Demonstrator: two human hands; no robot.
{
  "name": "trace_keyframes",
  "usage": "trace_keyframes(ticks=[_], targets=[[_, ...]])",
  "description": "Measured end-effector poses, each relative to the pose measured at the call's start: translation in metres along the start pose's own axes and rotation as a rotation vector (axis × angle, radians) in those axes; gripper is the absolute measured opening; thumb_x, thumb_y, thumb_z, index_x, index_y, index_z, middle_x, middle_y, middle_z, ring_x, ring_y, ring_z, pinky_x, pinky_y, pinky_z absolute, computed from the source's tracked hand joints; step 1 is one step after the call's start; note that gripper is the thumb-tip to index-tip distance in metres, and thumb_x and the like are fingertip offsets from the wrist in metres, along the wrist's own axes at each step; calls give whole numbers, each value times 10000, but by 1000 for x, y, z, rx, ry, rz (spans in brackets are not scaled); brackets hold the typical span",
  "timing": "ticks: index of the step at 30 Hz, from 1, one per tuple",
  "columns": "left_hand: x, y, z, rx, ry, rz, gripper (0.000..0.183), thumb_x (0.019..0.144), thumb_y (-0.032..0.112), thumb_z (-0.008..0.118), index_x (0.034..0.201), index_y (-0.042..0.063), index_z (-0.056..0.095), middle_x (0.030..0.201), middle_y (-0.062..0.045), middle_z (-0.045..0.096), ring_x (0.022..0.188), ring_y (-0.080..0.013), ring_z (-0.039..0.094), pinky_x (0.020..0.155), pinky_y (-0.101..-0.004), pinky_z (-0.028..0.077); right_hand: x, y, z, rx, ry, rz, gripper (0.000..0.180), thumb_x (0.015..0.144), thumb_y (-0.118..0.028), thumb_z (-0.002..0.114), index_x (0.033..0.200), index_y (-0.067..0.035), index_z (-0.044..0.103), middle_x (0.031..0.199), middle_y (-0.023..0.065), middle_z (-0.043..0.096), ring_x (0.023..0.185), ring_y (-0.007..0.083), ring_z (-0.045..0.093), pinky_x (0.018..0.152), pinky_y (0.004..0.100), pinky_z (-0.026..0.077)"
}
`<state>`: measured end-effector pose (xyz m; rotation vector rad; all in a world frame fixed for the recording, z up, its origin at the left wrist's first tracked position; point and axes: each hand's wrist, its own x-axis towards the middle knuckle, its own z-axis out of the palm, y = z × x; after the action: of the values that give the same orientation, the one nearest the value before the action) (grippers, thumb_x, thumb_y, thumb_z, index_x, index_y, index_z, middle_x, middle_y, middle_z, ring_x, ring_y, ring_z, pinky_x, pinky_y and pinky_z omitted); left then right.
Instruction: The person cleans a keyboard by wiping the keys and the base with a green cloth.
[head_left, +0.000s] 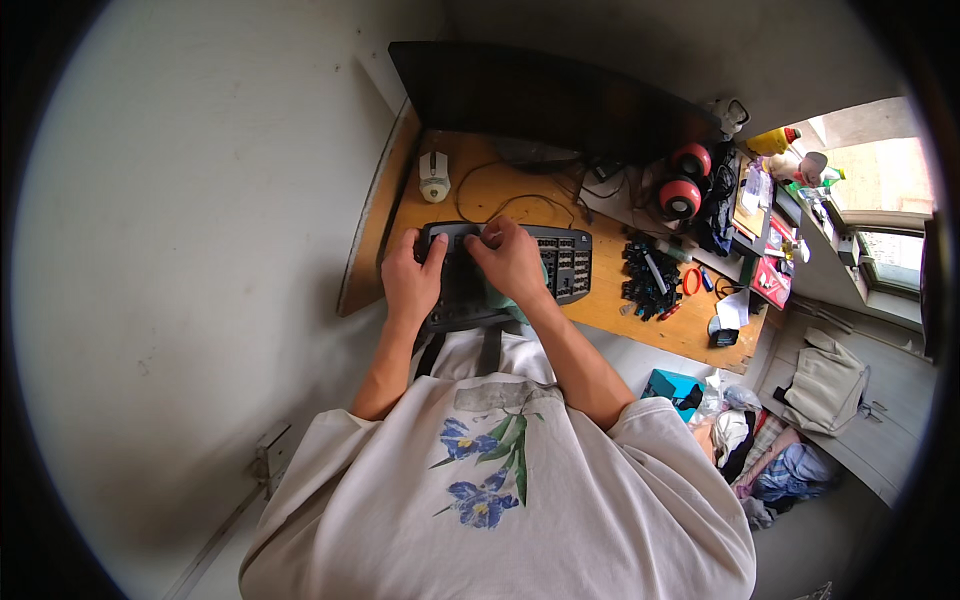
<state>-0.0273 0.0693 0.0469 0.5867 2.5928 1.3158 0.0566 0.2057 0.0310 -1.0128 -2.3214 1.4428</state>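
Note:
A black computer keyboard lies at the front edge of the wooden desk, its near left part reaching past the edge. Many keycaps are off, and bare key sockets show at its right end. My left hand grips the keyboard's left end, thumb on top and fingers around the outer side. Over the upper middle of the keyboard, my right hand has its thumb and fingers bent close to the top row. Whether something small is between them is hidden. A green cloth shows beneath my right palm and wrist.
Black keycaps lie heaped right of the keyboard, near an orange ring and a red-handled tool. Behind are a white mouse, loose cables, a dark monitor and red-and-black speakers. A wall stands close on the left.

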Motion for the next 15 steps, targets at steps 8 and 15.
trace_keyframes(ticks=[8,15], targets=[[-1,3,2,-7,-2,18,325,917,304,708,866,-1,605,684,-160,616,613,-356,598,582,-428,463,-7,-11,2,-123,-49,-35,284,888,-267,637,894,16,636,802,238,683,793,449,658,733,500,522],[0,11,6,-55,-3,58,303,920,275,703,850,3,589,689,-155,602,607,-349,582,575,-422,454,-7,-6,-12,-50,-60,-190,196,869,-172,644,926,13,611,845,241,674,819,451,640,742,506,506]])
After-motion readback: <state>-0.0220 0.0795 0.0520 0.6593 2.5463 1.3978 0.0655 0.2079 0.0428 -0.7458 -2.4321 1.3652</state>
